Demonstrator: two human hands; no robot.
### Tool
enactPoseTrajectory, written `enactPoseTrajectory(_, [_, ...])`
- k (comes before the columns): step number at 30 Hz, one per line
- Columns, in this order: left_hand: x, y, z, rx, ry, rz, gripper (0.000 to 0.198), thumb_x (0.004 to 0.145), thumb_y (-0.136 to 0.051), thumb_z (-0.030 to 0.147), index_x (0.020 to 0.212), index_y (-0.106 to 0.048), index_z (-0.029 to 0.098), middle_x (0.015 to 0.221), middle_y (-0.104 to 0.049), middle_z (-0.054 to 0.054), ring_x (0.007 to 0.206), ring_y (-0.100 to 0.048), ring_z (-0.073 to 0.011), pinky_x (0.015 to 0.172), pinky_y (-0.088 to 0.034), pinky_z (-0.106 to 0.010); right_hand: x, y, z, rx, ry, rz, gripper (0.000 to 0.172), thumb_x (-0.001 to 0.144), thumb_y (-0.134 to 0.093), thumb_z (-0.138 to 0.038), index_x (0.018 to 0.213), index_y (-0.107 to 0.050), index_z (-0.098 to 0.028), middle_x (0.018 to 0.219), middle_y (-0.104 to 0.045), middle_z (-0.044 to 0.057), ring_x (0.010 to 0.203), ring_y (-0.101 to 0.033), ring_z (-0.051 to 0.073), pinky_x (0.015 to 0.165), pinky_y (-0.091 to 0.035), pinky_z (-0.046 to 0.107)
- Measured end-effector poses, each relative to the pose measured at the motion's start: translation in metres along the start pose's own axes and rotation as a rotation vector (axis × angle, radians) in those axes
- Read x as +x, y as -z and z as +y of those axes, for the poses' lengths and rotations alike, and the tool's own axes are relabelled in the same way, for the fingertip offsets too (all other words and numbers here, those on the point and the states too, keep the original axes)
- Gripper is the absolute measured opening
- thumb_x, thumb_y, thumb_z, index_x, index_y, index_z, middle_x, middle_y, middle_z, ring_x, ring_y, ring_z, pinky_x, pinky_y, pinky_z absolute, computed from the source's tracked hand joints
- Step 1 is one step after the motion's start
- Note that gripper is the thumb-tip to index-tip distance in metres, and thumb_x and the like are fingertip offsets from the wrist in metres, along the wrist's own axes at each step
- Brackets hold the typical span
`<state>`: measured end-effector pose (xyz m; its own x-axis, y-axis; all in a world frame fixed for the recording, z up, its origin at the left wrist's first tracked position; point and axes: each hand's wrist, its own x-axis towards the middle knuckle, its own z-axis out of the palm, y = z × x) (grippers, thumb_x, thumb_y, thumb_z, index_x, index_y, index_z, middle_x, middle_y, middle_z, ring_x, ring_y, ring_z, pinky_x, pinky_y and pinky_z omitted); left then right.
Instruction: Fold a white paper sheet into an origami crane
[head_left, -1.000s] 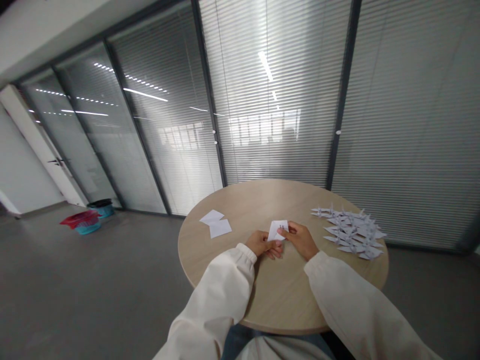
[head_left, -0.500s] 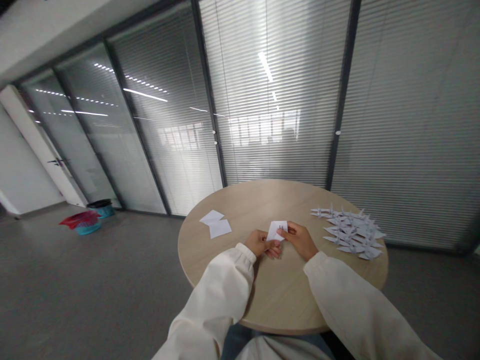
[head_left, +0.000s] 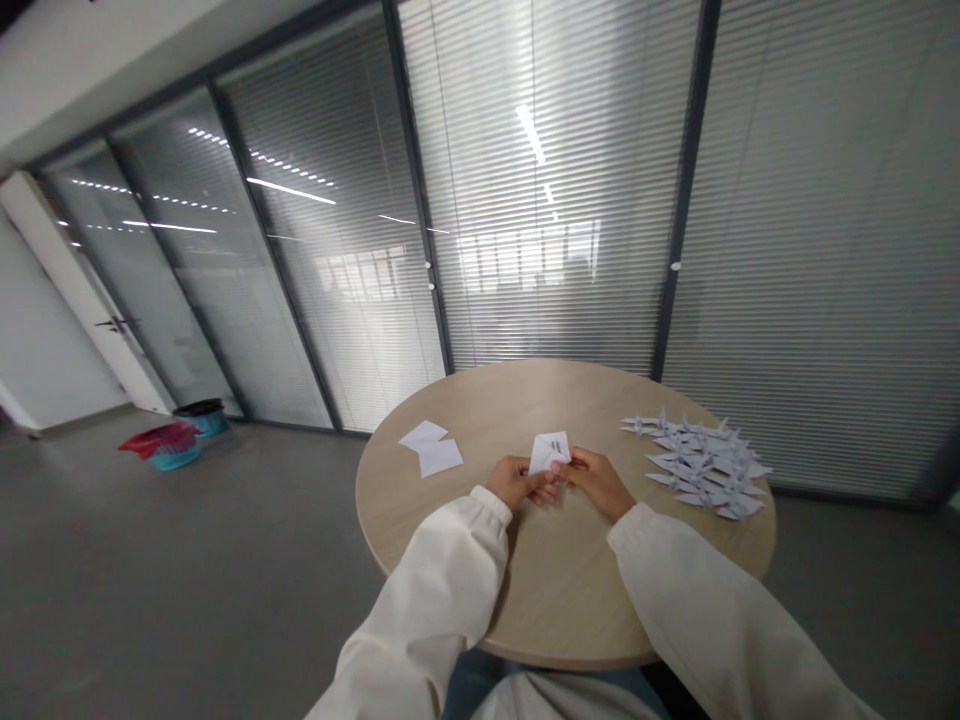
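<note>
A small white folded paper (head_left: 549,451) with dark printed marks is held up between both hands over the middle of the round table. My left hand (head_left: 519,482) grips its lower left part, thumb on top and fingers underneath. At the lower right edge, my right hand (head_left: 596,478) pinches the same paper, its thumb close to the left thumb. Several folded paper cranes (head_left: 709,465) lie crowded together to the right of my right hand. Left of my left hand are white paper sheets (head_left: 439,456), partly overlapping.
The round wooden table (head_left: 555,385) stands close to a glass partition with blinds (head_left: 555,300). On the floor at left are a blue bin with a red liner (head_left: 169,447) and a bin with a black liner (head_left: 206,415). Farther left is a white door (head_left: 97,300).
The folded paper has turned and shifted slightly left, so more of its printed marks show. My right fingers have slid down to its lower edge, nearer the left thumb.
</note>
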<state>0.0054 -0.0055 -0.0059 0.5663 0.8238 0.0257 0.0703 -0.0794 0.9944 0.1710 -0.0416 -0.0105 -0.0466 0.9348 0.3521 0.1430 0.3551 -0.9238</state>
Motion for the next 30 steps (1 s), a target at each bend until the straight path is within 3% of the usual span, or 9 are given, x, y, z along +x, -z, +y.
enactPoseTrajectory(14, [0.0,-0.001,0.0,0.002,-0.002,-0.001,0.046,0.059,-0.072,0.048,0.077,-0.065,0.005,0.069,-0.069,-0.012,0.058,-0.065,-0.0178,0.053,-0.049,-0.025,0.002,0.001,0.007,-0.04,0.025,0.011,0.035,0.07,-0.061,-0.045,0.082,-0.065,-0.012,0.074,-0.067,0.005,0.064,-0.057,0.016,0.055,-0.042,0.024])
enactPoseTrajectory(30, [0.001,-0.001,0.001,-0.021,0.031,0.03,0.054,0.052,-0.075,0.049,0.081,-0.065,0.005,0.07,-0.069,-0.012,0.058,-0.065,-0.017,0.053,-0.049,-0.025,0.002,0.003,0.01,-0.098,0.03,0.035,0.032,0.071,-0.061,-0.044,0.071,-0.063,-0.012,0.06,-0.06,0.001,0.056,-0.051,0.013,0.053,-0.038,0.023])
